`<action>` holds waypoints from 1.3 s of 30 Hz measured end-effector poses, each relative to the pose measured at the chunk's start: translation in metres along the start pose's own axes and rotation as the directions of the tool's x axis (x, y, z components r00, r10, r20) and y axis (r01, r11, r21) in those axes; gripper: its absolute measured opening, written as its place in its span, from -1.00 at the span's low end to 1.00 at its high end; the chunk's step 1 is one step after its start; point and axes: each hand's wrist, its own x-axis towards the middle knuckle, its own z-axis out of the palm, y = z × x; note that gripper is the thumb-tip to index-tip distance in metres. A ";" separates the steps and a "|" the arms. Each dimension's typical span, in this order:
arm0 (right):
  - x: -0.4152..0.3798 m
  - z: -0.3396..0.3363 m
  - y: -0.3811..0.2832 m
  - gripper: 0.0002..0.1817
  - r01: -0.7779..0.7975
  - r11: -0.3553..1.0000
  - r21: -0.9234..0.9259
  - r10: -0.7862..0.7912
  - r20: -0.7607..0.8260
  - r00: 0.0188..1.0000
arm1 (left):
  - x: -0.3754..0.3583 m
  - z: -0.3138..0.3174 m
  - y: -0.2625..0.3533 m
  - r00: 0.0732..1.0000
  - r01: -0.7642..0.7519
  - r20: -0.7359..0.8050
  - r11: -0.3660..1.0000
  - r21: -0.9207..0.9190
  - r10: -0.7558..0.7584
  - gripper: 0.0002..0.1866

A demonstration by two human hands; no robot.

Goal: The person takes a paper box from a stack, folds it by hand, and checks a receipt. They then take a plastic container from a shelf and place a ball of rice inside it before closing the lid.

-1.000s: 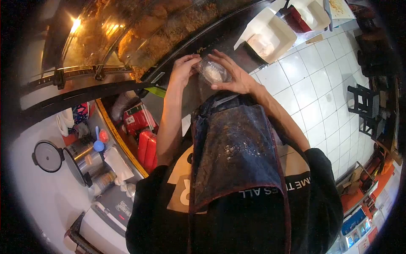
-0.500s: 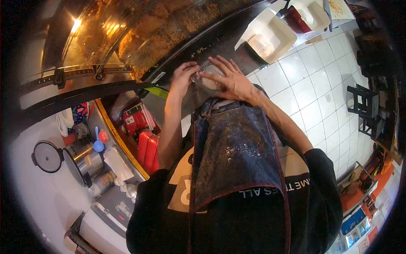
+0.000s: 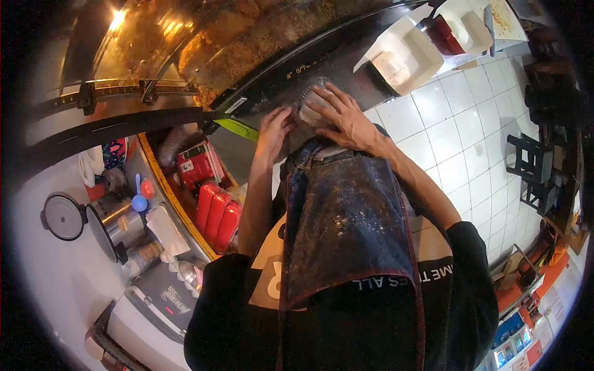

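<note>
My right hand (image 3: 348,122) is spread over a clear, round plastic container (image 3: 314,106) with something pale inside, its fingers gripping the top and near side. The container is at the dark counter (image 3: 260,93), close to my apron. To its left is my left hand (image 3: 274,130), fingers curled and drawn together a short way from the container's rim. Whether anything thin is pinched there cannot be made out. A bright green handle or strip (image 3: 238,128) lies just left of that hand.
Glass-fronted display with fried-looking food (image 3: 241,37) runs along the top left. White open boxes (image 3: 411,52) stand at the upper right. Red packets (image 3: 218,216) fill a drawer at left, beside a steel pot (image 3: 120,216) and blue scoop (image 3: 139,203). A black stool (image 3: 531,154) stands on white tiles.
My left fingers have come away from the container's edge and curled inward. My right hand stays on the container. The whole view has shifted slightly, showing more of the green piece.
</note>
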 end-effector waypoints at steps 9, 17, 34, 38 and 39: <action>-0.002 -0.003 -0.005 -0.23 -0.036 0.999 -0.029 0.037 0.016 0.999 | 0.007 0.010 0.002 0.998 0.017 -0.056 0.995 0.101 -0.011 -0.85; 0.000 -0.002 -0.006 -0.21 -0.044 0.999 -0.012 0.044 0.030 0.999 | 0.012 0.010 0.005 0.997 0.053 -0.069 0.989 0.137 -0.044 -0.86; 0.000 -0.006 -0.005 -0.35 0.044 0.992 -0.116 -0.039 0.048 0.998 | 0.003 0.002 0.015 0.997 0.045 -0.079 0.957 0.287 -0.023 -0.84; 0.001 -0.005 -0.006 -0.38 0.052 0.994 -0.095 -0.047 0.056 0.997 | 0.008 -0.002 0.022 0.996 0.084 -0.064 0.933 0.350 -0.066 -0.86; 0.001 -0.005 -0.005 -0.39 0.049 0.994 -0.100 -0.044 0.058 0.997 | 0.010 -0.004 0.023 0.997 0.071 -0.021 0.926 0.372 -0.068 -0.86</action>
